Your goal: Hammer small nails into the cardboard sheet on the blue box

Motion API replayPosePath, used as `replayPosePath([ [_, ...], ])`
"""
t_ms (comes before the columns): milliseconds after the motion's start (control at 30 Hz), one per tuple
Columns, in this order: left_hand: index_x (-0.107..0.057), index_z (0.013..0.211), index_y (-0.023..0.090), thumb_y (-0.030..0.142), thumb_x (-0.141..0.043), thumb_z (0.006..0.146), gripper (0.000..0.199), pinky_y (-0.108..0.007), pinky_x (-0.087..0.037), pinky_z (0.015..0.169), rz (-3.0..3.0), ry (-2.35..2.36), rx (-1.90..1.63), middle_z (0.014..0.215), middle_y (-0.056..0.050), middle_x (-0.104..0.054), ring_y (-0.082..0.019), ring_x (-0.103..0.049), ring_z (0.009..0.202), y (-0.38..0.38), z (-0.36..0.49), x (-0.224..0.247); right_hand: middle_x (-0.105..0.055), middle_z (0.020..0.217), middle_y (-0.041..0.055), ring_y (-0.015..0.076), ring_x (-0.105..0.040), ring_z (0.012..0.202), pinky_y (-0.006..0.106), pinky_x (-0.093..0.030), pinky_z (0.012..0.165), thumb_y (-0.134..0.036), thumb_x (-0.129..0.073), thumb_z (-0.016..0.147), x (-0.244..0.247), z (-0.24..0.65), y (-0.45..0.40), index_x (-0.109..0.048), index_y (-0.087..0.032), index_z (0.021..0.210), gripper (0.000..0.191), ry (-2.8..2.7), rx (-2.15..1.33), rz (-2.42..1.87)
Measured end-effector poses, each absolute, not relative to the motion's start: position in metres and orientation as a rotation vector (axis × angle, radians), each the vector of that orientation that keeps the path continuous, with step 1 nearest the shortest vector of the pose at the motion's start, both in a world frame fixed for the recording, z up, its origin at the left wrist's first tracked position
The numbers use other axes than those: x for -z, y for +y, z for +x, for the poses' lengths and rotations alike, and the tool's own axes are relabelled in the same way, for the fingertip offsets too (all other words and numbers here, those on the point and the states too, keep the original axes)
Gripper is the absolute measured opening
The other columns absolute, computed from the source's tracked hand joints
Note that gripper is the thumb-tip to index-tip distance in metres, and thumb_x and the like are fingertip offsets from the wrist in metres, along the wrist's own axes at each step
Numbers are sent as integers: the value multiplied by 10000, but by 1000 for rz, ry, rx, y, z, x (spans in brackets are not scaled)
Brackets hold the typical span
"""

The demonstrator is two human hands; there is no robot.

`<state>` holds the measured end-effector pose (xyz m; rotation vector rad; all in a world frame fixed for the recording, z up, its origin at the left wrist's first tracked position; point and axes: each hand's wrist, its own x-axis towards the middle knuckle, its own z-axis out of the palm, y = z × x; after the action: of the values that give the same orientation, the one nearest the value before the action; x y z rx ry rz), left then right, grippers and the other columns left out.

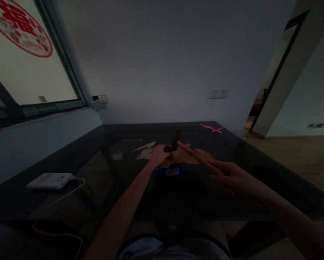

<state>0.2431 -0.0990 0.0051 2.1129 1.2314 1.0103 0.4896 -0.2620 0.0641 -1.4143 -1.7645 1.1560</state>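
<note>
Near the middle of the dark table, my left hand (160, 154) is closed around the lower part of a dark upright piece (176, 139). A long wooden stick (197, 157) slants from my right hand (231, 175), whose fingers are wrapped round its lower right end. The stick's far tip is at the dark piece, just right of my left fingers. Under and beside my left hand lies tan material (187, 156), too dim to make out fully. A blue box with a pale label (172, 172) shows just below it.
The dark glossy table (140, 195) meets a wall at the back. Pink scissors-like item (216, 130) lies at its back right. At the left is a white device (51, 181) with a white cable (61, 197) hanging over the front edge. A window is at the left.
</note>
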Motion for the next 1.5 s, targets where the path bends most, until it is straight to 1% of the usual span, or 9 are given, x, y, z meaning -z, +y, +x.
replayPosePath([
  [300, -691, 844, 146, 218, -628, 728, 151, -275, -485, 765, 2128, 1220, -1020, 872, -57, -711, -172, -648, 796, -101, 245, -9, -472, 558, -77, 82, -393, 418, 194, -321, 395, -330, -587, 777, -65, 491, -262, -415, -227, 1369, 624, -1751, -1092, -1416],
  [500, -690, 858, 159, 185, -650, 704, 162, -281, -490, 761, 2105, 1232, -1025, 879, -44, -713, -175, -645, 803, -101, 245, -11, -531, 615, -50, 82, -417, 442, 200, -331, 399, -341, -606, 764, -57, 492, -260, -426, -161, 1354, 643, -1712, -1161, -1425],
  [633, -674, 795, 141, 191, -654, 705, 105, -296, -496, 757, 2126, 1200, -1049, 828, -51, -702, -169, -640, 773, -98, 245, -7, -492, 555, -74, 66, -401, 415, 175, -314, 373, -340, -642, 743, -58, 490, -271, -418, -189, 1361, 674, -1545, -1140, -1410],
  [833, -588, 1027, 144, 193, -652, 716, 321, -290, -498, 794, 2204, 963, -1367, 993, -75, -648, -162, -613, 913, -102, 241, -11, -464, 539, -85, 18, -301, 327, 143, -230, 299, -352, -741, 667, -30, 495, -294, -450, -193, 1327, 739, -1141, -1214, -1202],
  [1000, -596, 959, 158, 180, -536, 814, 158, -301, -466, 844, 2449, 980, -1655, 946, -63, -632, -153, -589, 919, -139, 231, -33, -479, 514, -86, -4, -271, 299, 114, -183, 300, -411, -762, 656, 8, 496, -316, -403, -324, 1353, 789, -814, -1422, -804],
  [1100, -600, 927, 167, 206, -483, 859, 141, -261, -471, 800, 2691, 835, -1420, 865, -42, -654, -133, -611, 841, -172, 231, -29, -505, 508, -80, 7, -279, 285, 127, -232, 301, -500, -705, 684, 28, 482, -326, -335, -435, 1364, 777, -752, -1587, -623],
  [1200, -609, 957, 200, 240, -461, 876, 174, -262, -480, 782, 3023, 718, -776, 930, -34, -665, -144, -626, 856, -195, 238, -8, -527, 526, -74, 11, -264, 304, 136, -273, 322, -537, -658, 709, 51, 468, -334, -330, -516, 1330, 703, -754, -1643, -482],
  [1333, -585, 1029, 194, 210, -431, 880, 215, -254, -507, 668, 3023, 1177, -190, 1048, -66, -635, -163, -645, 815, -203, 246, 21, -475, 507, -77, 16, -185, 342, 132, -268, 342, -534, -607, 756, 80, 464, -341, -387, -512, 1301, 588, -741, -1634, -402],
  [1500, -579, 1042, 181, 174, -398, 886, 240, -282, -523, 677, 2971, 1430, -4, 1115, -97, -606, -185, -656, 816, -197, 250, 31, -379, 487, -100, 10, -152, 335, 121, -237, 327, -501, -639, 745, 91, 462, -345, -441, -476, 1280, 571, -742, -1662, -385],
])
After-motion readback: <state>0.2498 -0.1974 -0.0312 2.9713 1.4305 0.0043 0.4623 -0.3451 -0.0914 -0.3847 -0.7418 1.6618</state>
